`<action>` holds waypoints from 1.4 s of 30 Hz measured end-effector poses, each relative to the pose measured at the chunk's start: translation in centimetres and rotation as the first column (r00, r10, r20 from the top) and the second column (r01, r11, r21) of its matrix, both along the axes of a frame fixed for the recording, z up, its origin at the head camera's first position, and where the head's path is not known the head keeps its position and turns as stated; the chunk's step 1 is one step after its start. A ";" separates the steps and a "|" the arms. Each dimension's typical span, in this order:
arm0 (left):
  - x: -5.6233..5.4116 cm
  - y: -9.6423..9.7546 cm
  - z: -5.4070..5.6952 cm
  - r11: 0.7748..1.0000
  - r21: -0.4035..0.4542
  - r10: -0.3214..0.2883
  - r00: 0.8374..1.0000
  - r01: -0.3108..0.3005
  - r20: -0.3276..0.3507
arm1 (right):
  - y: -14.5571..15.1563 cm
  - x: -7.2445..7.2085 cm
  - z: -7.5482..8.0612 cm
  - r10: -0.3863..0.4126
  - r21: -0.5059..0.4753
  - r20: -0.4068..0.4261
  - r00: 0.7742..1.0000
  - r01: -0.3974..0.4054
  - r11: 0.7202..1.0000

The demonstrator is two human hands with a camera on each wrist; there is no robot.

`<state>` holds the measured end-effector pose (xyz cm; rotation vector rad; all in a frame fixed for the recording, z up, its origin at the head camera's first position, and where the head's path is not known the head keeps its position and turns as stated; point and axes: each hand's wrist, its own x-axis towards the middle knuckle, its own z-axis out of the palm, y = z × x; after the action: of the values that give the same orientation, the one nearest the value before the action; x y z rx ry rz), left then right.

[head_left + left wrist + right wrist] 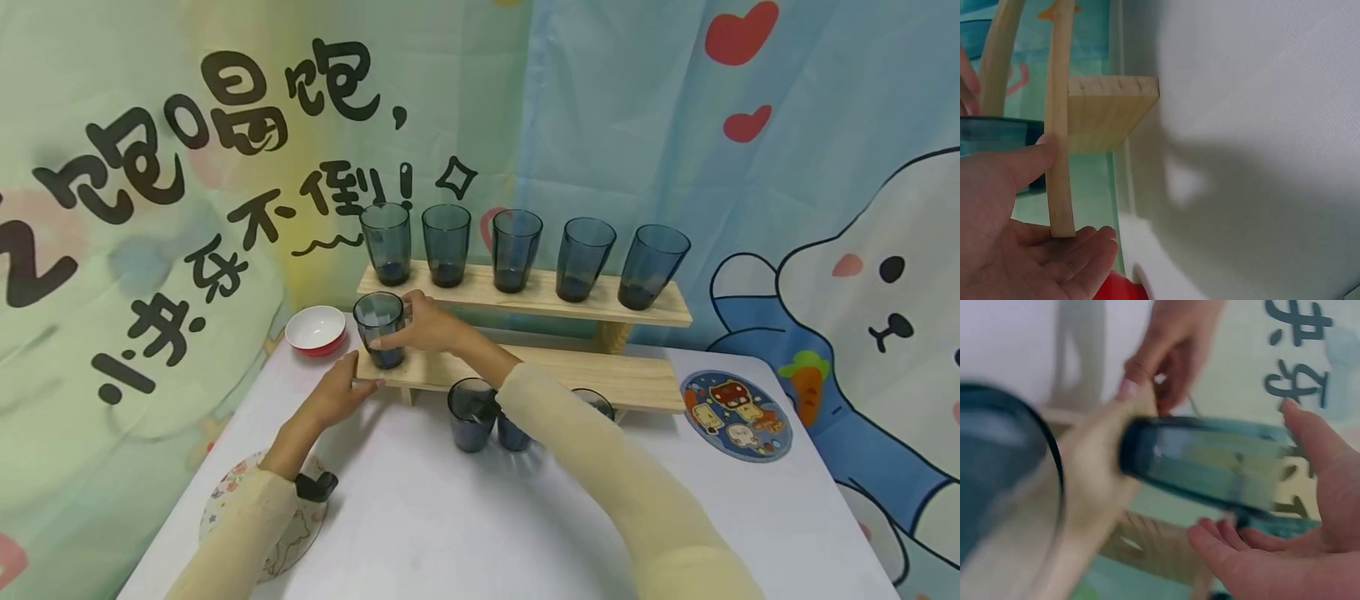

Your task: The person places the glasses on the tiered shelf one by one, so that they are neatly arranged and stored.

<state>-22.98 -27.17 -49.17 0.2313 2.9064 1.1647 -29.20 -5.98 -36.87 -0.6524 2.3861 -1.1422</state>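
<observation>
A smoky blue glass tumbler point(378, 318) stands upright at the left end of the lower tier of a wooden two-tier shelf point(600, 373). Around that tumbler, my right hand point(438, 325) has its thumb and fingers spread; in the right wrist view, gaps show between the fingers point(1222, 540) and the glass point(1204, 462). My left hand point(335, 396) grips the left end of the lower board point(1060, 187), thumb on one face and fingers at its end. Along the upper tier point(468, 282) several matching tumblers point(517, 250) stand in a row.
On the white table point(450, 525), more tumblers point(471, 417) stand before the shelf, partly behind my right sleeve point(600, 450). A red-and-white bowl point(316, 329) is at the back left. One round patterned mat point(738, 417) lies right, another point(296, 533) under my left forearm.
</observation>
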 end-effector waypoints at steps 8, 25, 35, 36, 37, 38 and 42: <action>-0.3 0.0 0.0 1.000 -0.019 0.016 1.000 -0.016 0.024 | 6.2 -1.1 3.4 0.052 0.086 -0.101 0.993 -0.044 0.995; -0.1 0.1 -0.2 1.000 -0.012 0.009 1.000 -0.009 0.007 | 21.6 1.7 0.8 -0.153 0.036 -0.123 0.981 0.158 0.987; -0.2 0.1 0.2 1.000 -0.016 0.013 0.999 -0.012 0.034 | 25.9 5.9 -4.8 -0.223 -0.033 -0.221 0.949 0.221 0.975; -0.2 0.1 0.2 1.000 -0.016 0.014 0.999 -0.013 0.033 | 26.2 6.3 -5.3 -0.234 -0.037 -0.215 0.948 0.231 0.972; -0.2 0.1 0.2 1.000 -0.018 0.015 0.999 -0.015 0.035 | 26.5 6.7 -5.8 -0.245 -0.041 -0.206 0.947 0.242 0.969; -0.2 0.1 0.2 1.000 -0.016 0.016 0.999 -0.015 0.038 | 26.8 7.1 -6.3 -0.259 -0.042 -0.197 0.946 0.256 0.966; -0.2 0.0 0.1 1.000 -0.015 0.017 0.999 -0.016 0.050 | 27.7 8.6 -8.2 -0.309 -0.043 -0.177 0.934 0.306 0.951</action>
<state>-23.17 -27.14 -49.12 0.1750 2.8775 1.1346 -20.55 21.69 -45.10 -0.4095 2.7099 -1.2740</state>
